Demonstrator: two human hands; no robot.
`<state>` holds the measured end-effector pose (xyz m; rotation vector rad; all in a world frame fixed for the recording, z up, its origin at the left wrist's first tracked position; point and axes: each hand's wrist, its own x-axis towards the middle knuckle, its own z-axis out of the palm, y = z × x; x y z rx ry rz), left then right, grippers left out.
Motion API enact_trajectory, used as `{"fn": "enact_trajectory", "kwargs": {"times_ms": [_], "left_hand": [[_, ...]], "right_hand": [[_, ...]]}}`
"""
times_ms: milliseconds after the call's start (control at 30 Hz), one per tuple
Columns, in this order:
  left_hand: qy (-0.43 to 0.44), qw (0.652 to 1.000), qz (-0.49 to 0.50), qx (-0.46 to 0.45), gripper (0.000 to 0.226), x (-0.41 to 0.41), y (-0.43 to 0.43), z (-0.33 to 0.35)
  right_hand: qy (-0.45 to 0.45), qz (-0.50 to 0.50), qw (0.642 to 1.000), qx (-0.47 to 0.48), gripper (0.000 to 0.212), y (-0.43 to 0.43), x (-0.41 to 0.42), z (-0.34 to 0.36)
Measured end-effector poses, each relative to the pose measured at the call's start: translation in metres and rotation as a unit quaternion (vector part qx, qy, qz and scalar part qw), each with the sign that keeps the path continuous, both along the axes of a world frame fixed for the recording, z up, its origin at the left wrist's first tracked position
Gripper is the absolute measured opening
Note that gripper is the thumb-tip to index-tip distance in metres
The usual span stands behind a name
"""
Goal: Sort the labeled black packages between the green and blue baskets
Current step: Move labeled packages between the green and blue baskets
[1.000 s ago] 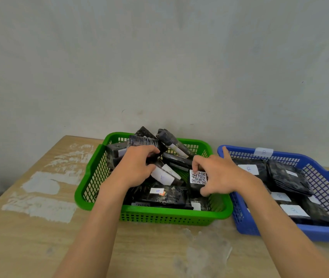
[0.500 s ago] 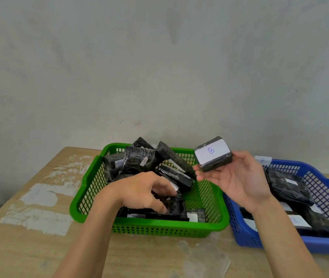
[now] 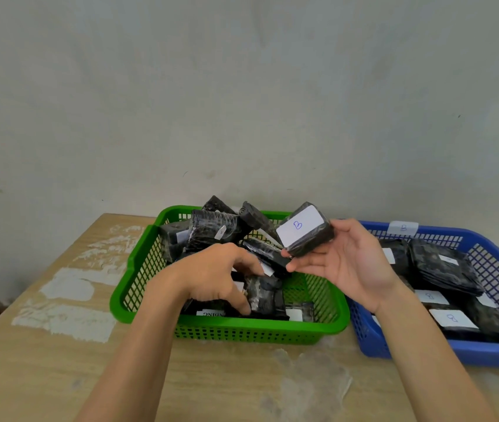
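Black packages crowded the green basket and several lay in the blue basket, as the right hand held a package marked B and the left hand gripped another.

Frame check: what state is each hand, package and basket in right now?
right hand: raised, holds the B package.
B package: in the air, label facing the camera.
left hand: down in the green basket, grips a second package.
second package: low in the green basket, label hidden.
green basket: holds a jumbled pile of packages.
blue basket: tagged B, holds packages lying flat.
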<state>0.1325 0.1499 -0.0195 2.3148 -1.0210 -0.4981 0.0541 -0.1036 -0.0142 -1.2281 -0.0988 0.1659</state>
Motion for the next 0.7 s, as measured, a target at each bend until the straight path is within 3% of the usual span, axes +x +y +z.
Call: {"fn": "enact_trajectory", "kwargs": {"times_ms": [133, 233, 367, 467, 700], "left_hand": [[0.034, 0.99, 0.032, -0.135, 0.021, 0.001, 0.009, 0.01], [0.056, 0.962, 0.112, -0.244, 0.016, -0.001, 0.009, 0.016], [0.087, 0.918, 0.215, -0.32, 0.012, -0.004, -0.001, 0.018], [0.104, 0.902, 0.209, -0.363, 0.012, -0.012, -0.015, 0.016], [0.093, 0.91, 0.131, -0.381, 0.019, -0.043, -0.073, 0.022]], "right_hand": [[-0.007, -0.003, 1.0, -0.006, 0.062, -0.003, 0.002, -0.001], [-0.011, -0.008, 1.0, 0.002, 0.063, -0.006, 0.0, 0.001], [-0.017, -0.024, 0.999, 0.034, 0.069, -0.012, -0.008, 0.016], [-0.049, -0.073, 0.994, 0.067, 0.072, -0.036, -0.022, 0.031], [-0.087, -0.149, 0.984, 0.044, 0.058, -0.156, -0.087, 0.04]]}}
